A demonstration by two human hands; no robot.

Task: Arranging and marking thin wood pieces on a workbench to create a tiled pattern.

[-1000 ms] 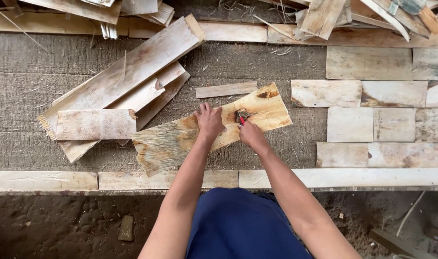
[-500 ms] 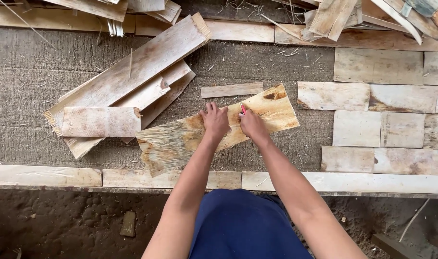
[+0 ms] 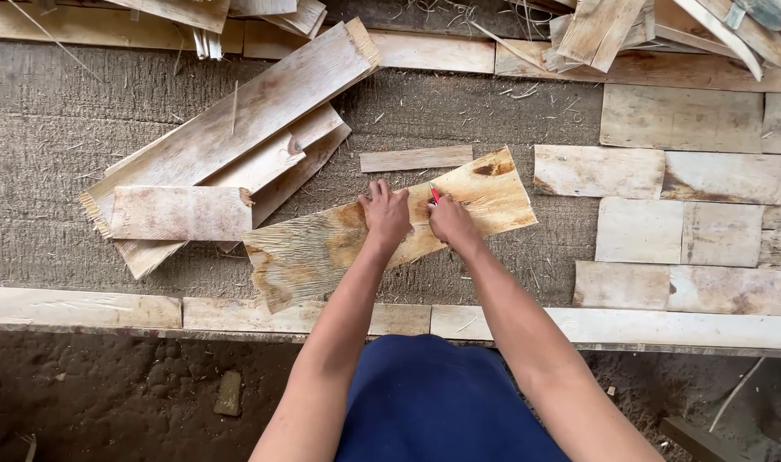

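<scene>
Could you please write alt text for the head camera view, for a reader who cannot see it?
Seen from above, a person's left hand presses flat on a thin wooden sheet lying on a grey mat, while the right hand holds a small red-handled tool against it. Loose veneer pieces are piled at left; trimmed rectangles lie in rows at right.

My count: 1 veneer sheet (image 3: 322,252) under my 2 hands, 1 red cutter (image 3: 434,194), approx. 9 laid rectangular pcs (image 3: 680,118) at right.

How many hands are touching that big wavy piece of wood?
2. The left hand lies flat on the middle of the long pale wood veneer sheet. The right hand is beside it, holding a small red tool against the sheet.
</scene>
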